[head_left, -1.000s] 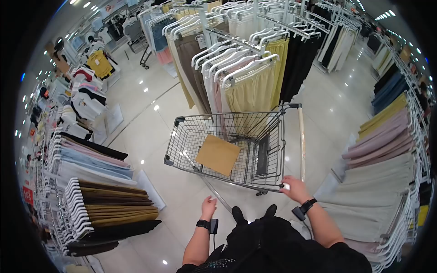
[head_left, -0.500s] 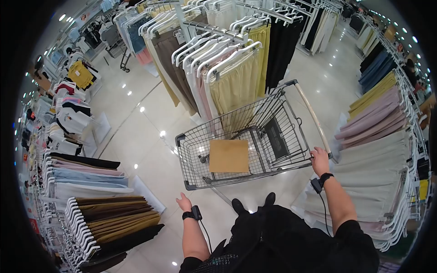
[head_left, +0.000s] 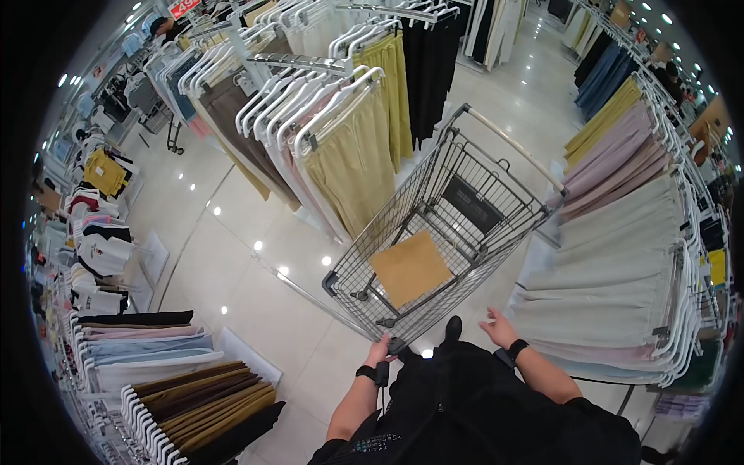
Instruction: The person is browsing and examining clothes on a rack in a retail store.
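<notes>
A wire shopping cart [head_left: 496, 256] stands in front of me, turned at an angle, with a flat brown square [head_left: 411, 268] lying in its basket. My left hand [head_left: 378, 352] is at the cart's near lower corner, its fingers closed on the dark corner piece. Off the cart, to the right of its near side, my right hand [head_left: 498, 328] has its fingers apart and holds nothing. The cart's handle [head_left: 515, 149] is at the upper right, away from both hands.
Racks of trousers hang on white hangers: yellow-green ones [head_left: 353, 163] behind the cart, pale ones [head_left: 608, 271] at right, brown ones [head_left: 209, 403] at lower left. A second cart [head_left: 172, 132] and a person [head_left: 161, 28] are farther off.
The cart has turned, its handle end swinging away and its front corner coming nearer me. My right hand has let go of the handle. My left hand has moved right to the cart's corner.
</notes>
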Demonstrator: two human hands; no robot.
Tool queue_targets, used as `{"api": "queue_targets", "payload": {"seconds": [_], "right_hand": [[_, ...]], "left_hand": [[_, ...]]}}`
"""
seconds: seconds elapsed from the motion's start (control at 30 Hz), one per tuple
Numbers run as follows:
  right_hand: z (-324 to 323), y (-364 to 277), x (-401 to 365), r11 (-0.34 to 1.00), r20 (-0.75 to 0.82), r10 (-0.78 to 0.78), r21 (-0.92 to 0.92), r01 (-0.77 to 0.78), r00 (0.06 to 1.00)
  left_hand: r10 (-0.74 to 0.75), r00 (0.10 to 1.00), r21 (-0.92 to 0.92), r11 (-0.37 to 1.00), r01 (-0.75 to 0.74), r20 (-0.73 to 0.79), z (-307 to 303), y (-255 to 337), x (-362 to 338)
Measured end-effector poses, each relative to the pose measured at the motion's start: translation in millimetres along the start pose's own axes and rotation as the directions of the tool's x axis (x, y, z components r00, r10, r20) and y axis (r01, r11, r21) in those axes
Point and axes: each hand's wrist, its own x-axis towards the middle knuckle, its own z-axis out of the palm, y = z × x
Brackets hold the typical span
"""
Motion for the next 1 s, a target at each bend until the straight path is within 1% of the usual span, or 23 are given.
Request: {"api": "queue_targets", "payload": {"seconds": [0.03, 0.07, 0.1, 0.13, 0.17, 0.23, 0.3, 0.37, 0.43, 0.47, 0.5, 0.53, 0.57, 0.6, 0.63, 0.67, 0.7, 0.77, 0.8, 0.83, 0.93, 0.97, 1.0], "right_hand": [[8.7, 7.9, 7.9, 1.0, 0.137, -0.029, -0.009, 0.03, 0.99], [15.9, 11.7, 15.0, 0.998, 0.273, -0.057, -0.02, 0.065, 0.96], [24.6, 13.6, 21.2, 0.998, 0.274, -0.057, -0.018, 0.064, 0.96], [33.1, 16.1, 34.2, 0.997, 0.365, 0.009, 0.069, -0.036, 0.931], [38.0, 15.3, 35.4, 0.98, 0.461, 0.075, 0.129, -0.15, 0.884], [46.0, 8.7, 44.8, 0.961, 0.465, 0.08, 0.199, -0.192, 0.882], [51.6, 21.4, 56.3, 0.885, 0.551, 0.217, 0.237, -0.4, 0.806], [53.9, 43.3, 59.6, 0.851, 0.535, 0.205, 0.317, -0.419, 0.82], [47.8, 59.8, 59.5, 0.812, 0.438, 0.281, 0.365, -0.455, 0.854], [53.3, 83.2, 75.1, 0.872, 0.348, 0.263, 0.313, -0.376, 0.9], [56.7, 112.1, 92.6, 0.868, 0.34, 0.26, 0.328, -0.372, 0.904], [57.4, 141.4, 110.0, 0.985, 0.286, 0.095, 0.112, -0.132, 0.954], [56.7, 166.5, 122.5, 0.985, 0.272, -0.08, -0.127, 0.118, 0.959], [55.3, 182.0, 128.3, 0.999, 0.207, -0.037, -0.006, 0.039, 0.978], [28.0, 154.9, 116.4, 0.991, 0.177, 0.068, 0.102, -0.087, 0.982], [0.8, 127.9, 104.4, 0.954, 0.145, 0.173, 0.222, -0.203, 0.974], [-27.5, 98.7, 91.4, 0.891, 0.112, 0.275, 0.343, -0.297, 0.955], [-54.8, 92.6, 94.9, 0.902, 0.049, 0.259, 0.346, -0.259, 0.965], [-63.9, 96.6, 101.0, 0.908, -0.011, 0.253, 0.347, -0.234, 0.967], [-73.7, 101.5, 108.2, 0.91, -0.011, 0.247, 0.347, -0.228, 0.969], [-87.2, 146.0, 146.6, 0.933, -0.122, 0.25, 0.296, -0.206, 0.96], [-89.2, 167.8, 159.7, 0.934, -0.129, 0.244, 0.298, -0.197, 0.961], [-94.3, 183.2, 174.3, 0.932, -0.17, 0.262, 0.302, -0.203, 0.95]], "left_hand": [[-0.002, 1.0, 0.007, 1.0, 0.002, -0.003, 10.4, -0.5, 5.9], [-0.002, 1.0, 0.178, 0.984, -0.003, 0.03, 14.3, -7.4, 24.6], [-0.008, 0.998, 0.347, 0.938, -0.014, 0.062, 28.8, 2.9, 13.8], [0.008, 0.998, 0.365, 0.931, -0.03, 0.063, 42.6, 19.4, 5.2], [0.006, 0.998, 0.364, 0.931, -0.029, 0.064, 42.3, 15.5, 6.5], [0.188, 0.981, 0.144, 0.971, -0.193, 0.047, 33.2, 21.5, 23.1], [0.19, 0.981, 0.156, 0.969, -0.192, 0.024, 42.4, 25.9, 5.4], [0.161, 0.985, 0.05, 0.986, -0.157, -0.068, 30.9, 30.7, -6.7], [0.088, 0.99, 0.025, 0.996, -0.086, -0.112, 4.0, 14.8, -2.8], [0.083, 0.982, 0.05, 0.996, -0.075, -0.172, -4.9, 6.0, -7.2], [0.077, 0.969, 0.074, 0.995, -0.061, -0.235, -14.3, -5.1, -14.2], [0.084, 0.955, 0.12, 0.991, -0.051, -0.284, -29.5, -21.6, -12.9], [0.092, 0.939, 0.162, 0.986, -0.039, -0.332, -43.2, -39.8, -9.7], [0.094, 0.923, 0.232, 0.973, -0.005, -0.373, -51.0, -53.6, -14.4], [0.104, 0.905, 0.298, 0.954, 0.027, -0.414, -57.4, -65.8, -17.7], [0.195, 0.935, 0.61, 0.792, 0.028, -0.297, -66.8, -76.7, -26.6], [0.245, 0.957, 0.846, 0.533, 0.002, -0.156, -69.7, -79.0, -30.1], [0.262, 0.959, 0.921, 0.389, -0.003, -0.108, -48.5, -80.1, -45.8], [0.283, 0.949, 0.885, 0.465, -0.006, -0.142, -32.5, -78.4, -52.5], [0.288, 0.947, 0.884, 0.467, -0.008, -0.143, -13.8, -73.0, -61.3], [0.248, 0.908, 0.655, 0.755, 0.037, -0.337, 44.7, -42.1, -70.2], [0.257, 0.908, 0.656, 0.754, 0.027, -0.332, 49.9, -35.3, -63.4], [0.308, 0.91, 0.789, 0.614, 0.032, -0.276, 32.6, -40.0, -36.5]]}}
